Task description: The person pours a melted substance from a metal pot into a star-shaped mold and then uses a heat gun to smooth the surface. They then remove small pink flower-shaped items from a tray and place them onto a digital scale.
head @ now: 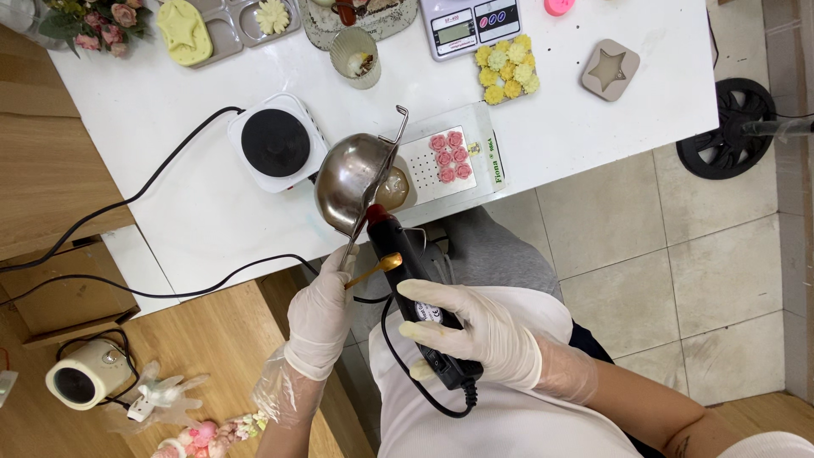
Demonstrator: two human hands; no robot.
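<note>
My left hand (320,318), in a thin clear glove, grips the handle of a small steel melting pot (352,180) tilted over the table's near edge; a gold spoon (376,269) is also pinched in that hand. My right hand (479,331), gloved too, holds a black heat gun (415,293) whose red nozzle points at the pot's underside. Under the pot's lip sits a round clear mould (394,188) on a white scale (454,161) with several pink rose shapes (450,156).
A small electric hot plate (275,142) stands left of the pot, its black cord (127,203) running off the table. Yellow flower shapes (507,69), a star mould (610,69), a second scale (471,25) and a glass cup (356,58) lie farther back. Boxes and a small fan (85,382) sit on the floor.
</note>
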